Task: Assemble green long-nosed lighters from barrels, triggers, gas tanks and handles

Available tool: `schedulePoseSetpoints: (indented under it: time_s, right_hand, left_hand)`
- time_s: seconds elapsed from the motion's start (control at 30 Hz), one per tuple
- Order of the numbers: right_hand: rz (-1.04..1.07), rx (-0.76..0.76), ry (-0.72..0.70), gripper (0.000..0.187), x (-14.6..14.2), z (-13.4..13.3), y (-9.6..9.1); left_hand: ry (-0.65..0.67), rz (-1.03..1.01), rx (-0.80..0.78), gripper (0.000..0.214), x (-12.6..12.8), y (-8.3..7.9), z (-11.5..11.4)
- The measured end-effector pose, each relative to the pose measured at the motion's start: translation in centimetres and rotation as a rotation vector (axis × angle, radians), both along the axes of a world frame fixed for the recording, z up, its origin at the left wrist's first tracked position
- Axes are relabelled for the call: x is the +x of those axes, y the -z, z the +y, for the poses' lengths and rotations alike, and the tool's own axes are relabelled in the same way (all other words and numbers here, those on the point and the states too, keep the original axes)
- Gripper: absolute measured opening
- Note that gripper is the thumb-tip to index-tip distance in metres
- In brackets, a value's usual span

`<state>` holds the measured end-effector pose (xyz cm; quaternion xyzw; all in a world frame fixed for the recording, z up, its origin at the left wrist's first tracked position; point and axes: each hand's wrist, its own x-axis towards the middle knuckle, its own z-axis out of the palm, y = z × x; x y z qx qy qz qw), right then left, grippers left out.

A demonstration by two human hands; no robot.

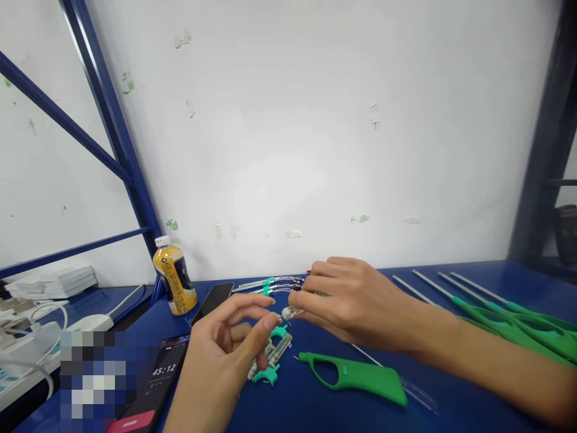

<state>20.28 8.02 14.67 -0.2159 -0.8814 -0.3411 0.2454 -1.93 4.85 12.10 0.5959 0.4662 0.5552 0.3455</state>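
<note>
My right hand [342, 300] is closed around a small whitish part [292, 312], most of it hidden by the fingers. Facing it, my left hand [238, 331] has its thumb and fingers bent together at the part's tip; whatever they pinch is too small to make out. Beneath the left fingertips lie several clear plastic pieces [283, 346] and teal-green trigger-like pieces [267, 375]. A green lighter handle shell [360, 380] with a finger loop rests just below my right hand.
Several green long-neck lighters [509, 328] with metal rods lie at the right. Wired metal pieces [265, 282] are behind my hands. At the left stand a yellow bottle [175, 276], a dark phone [214, 300], a lit phone [155, 385] and power strips [36, 355]. A clear tube [419, 394] lies near the shell.
</note>
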Motion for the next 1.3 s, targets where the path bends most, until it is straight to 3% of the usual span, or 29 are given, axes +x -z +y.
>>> schedulePoseSetpoints:
  time_s: [0.3, 0.47, 0.8, 1.13, 1.3]
  right_hand:
    - [0.004, 0.098, -0.014, 0.016, -0.5, 0.1, 0.4]
    - [0.044, 0.140, -0.033, 0.020, -1.0, 0.2, 1.5]
    - [0.005, 0.199, 0.029, 0.028, -2.1, -0.5, 2.9]
    - [-0.070, 0.259, 0.113, 0.020, -2.5, -1.0, 2.8]
    - [-0.092, 0.147, 0.166, 0.019, -1.2, -1.3, 1.0]
  left_hand:
    - [0.127, -0.059, 0.016, 0.045, -0.2, 0.4, 0.7]
    - [0.125, -0.139, -0.012, 0.045, 0.0, 0.9, 0.8]
    - [0.250, -0.151, -0.048, 0.030, -0.2, 1.9, 1.3]
    - [0.346, -0.114, -0.089, 0.031, -0.7, 2.4, 2.1]
    - [0.355, -0.107, -0.105, 0.038, -0.5, 1.6, 1.8]
